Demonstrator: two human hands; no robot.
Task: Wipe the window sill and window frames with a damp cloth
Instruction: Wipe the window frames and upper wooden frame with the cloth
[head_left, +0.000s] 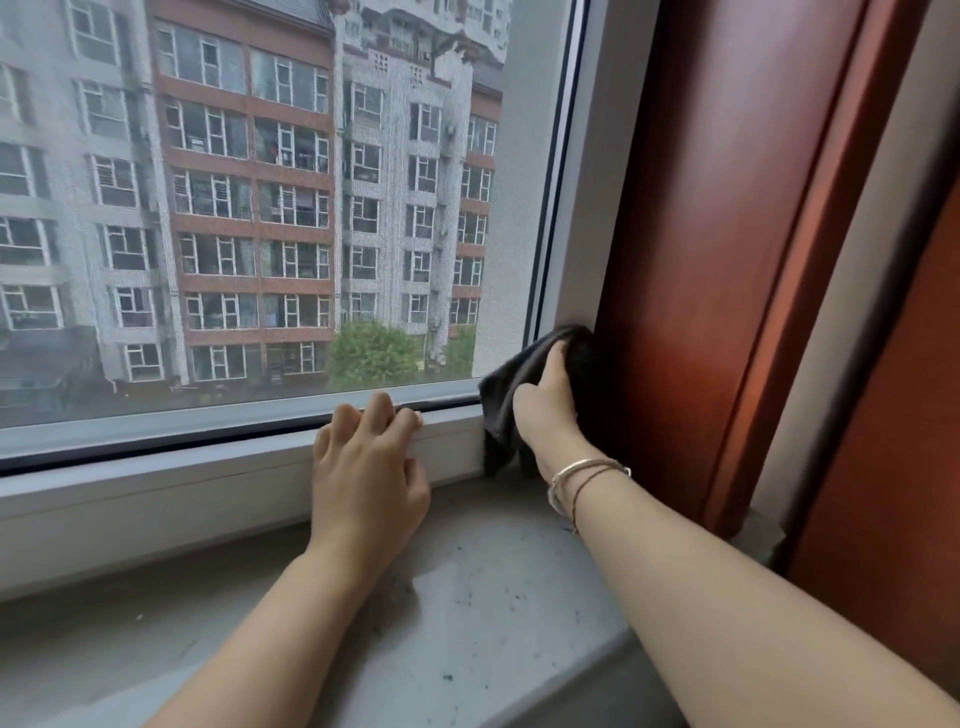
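1. Dark grey, crumpled cloth (506, 400): pressed into the lower right corner of the window, where the white plastic window frame (576, 208) meets the reddish-brown wooden side panel (691, 208); its lower end hangs down to the sill.
2. My right hand (545, 402): fingers curled round the cloth, gripping it against the corner; thin metal bracelets (582, 475) on the wrist.
3. My left hand (366, 467): holds nothing, fingers loosely bent, tips resting on the bottom rail of the frame.
4. Grey stone window sill (493, 597): dark specks and a wet patch near my forearms.
5. Mesh-screened pane (260, 208): apartment blocks beyond.
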